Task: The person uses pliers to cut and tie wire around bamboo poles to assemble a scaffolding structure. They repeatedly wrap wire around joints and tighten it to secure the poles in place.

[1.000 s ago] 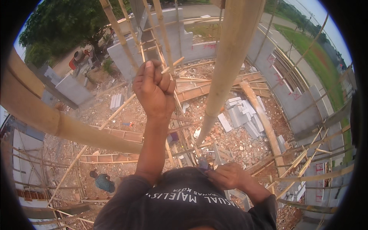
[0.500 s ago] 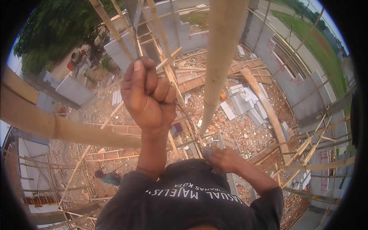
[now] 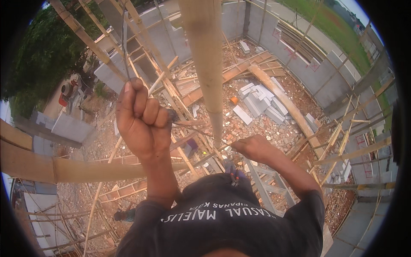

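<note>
My left hand [image 3: 145, 115] is raised, its fingers closed in a fist. A thin dark strand [image 3: 124, 43] runs upward from between thumb and forefinger. From the same fist a loose bundle of thin tie wire [image 3: 199, 130] stretches across to my right hand [image 3: 255, 148], whose fingertips are pinched on its other end. Below the hands, at the waist of my dark shirt, a small hand tool with red-orange grips [image 3: 234, 177] shows; its exact kind is unclear. An upright bamboo pole [image 3: 205, 64] stands just beyond and between my hands.
A thick bamboo pole [image 3: 98, 170] crosses at the left, behind my left forearm. Far below, rubble [image 3: 233, 124] covers the ground, with pale blocks [image 3: 261, 103], a long plank [image 3: 284, 109] and a ladder [image 3: 267, 184]. Grey block walls [image 3: 295, 55] surround it. A person [image 3: 125, 215] is at lower left.
My right hand has moved from my waist up and forward, and the wire bundle now spans both hands. My left hand stays raised and closed. The view has shifted somewhat.
</note>
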`<state>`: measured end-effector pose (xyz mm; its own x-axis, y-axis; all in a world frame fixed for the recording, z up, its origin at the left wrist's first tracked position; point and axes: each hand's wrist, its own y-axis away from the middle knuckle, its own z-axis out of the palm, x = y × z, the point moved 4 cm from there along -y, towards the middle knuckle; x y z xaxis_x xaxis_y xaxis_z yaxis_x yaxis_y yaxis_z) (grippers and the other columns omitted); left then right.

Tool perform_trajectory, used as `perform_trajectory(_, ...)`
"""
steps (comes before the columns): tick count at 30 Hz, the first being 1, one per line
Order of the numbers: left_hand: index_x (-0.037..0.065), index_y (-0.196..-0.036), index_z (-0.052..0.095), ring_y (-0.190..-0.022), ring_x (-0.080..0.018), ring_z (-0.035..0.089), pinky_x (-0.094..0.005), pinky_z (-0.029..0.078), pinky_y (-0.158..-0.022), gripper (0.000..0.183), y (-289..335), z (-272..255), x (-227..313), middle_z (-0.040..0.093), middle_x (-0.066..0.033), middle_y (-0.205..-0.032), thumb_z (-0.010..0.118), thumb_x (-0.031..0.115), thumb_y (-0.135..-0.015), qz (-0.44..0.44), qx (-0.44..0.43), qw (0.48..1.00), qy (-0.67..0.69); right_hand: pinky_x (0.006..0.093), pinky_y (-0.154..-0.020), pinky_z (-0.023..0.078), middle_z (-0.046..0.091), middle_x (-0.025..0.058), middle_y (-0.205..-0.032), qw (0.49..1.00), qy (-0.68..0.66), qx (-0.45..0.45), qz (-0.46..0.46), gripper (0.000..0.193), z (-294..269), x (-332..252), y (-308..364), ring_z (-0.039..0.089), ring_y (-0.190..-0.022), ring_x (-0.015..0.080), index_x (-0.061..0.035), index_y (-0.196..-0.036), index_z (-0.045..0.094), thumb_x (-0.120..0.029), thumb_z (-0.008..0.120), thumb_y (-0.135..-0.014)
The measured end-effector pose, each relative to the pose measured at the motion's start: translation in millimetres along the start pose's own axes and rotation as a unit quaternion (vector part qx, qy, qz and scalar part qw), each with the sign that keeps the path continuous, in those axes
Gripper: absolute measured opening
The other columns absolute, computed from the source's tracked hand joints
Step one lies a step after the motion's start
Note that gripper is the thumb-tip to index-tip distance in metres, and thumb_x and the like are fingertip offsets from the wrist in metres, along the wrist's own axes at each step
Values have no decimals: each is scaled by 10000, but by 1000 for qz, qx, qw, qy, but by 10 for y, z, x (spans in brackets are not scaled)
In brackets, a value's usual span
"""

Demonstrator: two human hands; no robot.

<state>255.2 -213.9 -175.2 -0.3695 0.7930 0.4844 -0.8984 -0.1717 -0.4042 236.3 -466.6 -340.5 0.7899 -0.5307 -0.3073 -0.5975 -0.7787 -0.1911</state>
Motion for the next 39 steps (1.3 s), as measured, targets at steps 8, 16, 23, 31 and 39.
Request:
perform_trajectory(8, -4, -962, 531, -450, -32, 147, -235, 120, -382, 198, -211, -661, 159, 233, 77, -603, 449, 162, -1034, 58, 174, 974, -133, 347, -525, 455, 641, 76, -820, 890, 186, 411, -63, 232, -1304, -451, 468, 596, -658, 226, -54, -1044, 622, -41, 649, -814)
perform_trajectory(16, -19, -1039, 495, -428, -41, 151, -236, 129, -376, 236, 103, 106, 62, 232, 57, -607, 361, 174, -1060, -76, -104, 988, 85, 411, -578, 510, 657, 117, -797, 983, 50, 92, 152, 160, -43, 427, -32, 647, -672, 310, -100, -1054, 642, -147, 611, -904)
perform_trajectory(23, -31, -1094, 491, -506, -69, 275, -237, 228, -411, 231, -515, -770, 539, 339, 21, -671, 388, 172, -1051, 112, 70, 986, 101, 429, -539, 486, 643, 144, -682, 953, -303, 16, 2, 91, -72, -809, -4, 629, -606, 345, -68, -944, 658, -146, 628, -910)
perform_trajectory(31, -15, -1186, 506, -585, -70, 364, -204, 307, -448, 266, 116, -375, -278, 431, -2, -755, 434, 202, -1049, 10, 162, 987, 19, 407, -521, 476, 638, 139, -660, 954, -291, 37, 66, 80, -212, -601, -40, 626, -582, 330, -65, -923, 676, -126, 630, -901)
perform_trajectory(39, 8, -1084, 541, -495, -27, 260, -187, 190, -375, 213, 331, -448, -460, 349, 49, -658, 449, 195, -1041, -72, 231, 968, -61, 378, -530, 456, 596, 85, -632, 950, -209, 223, -68, 58, -934, -768, 200, 580, -536, 268, -27, -907, 662, -15, 628, -862)
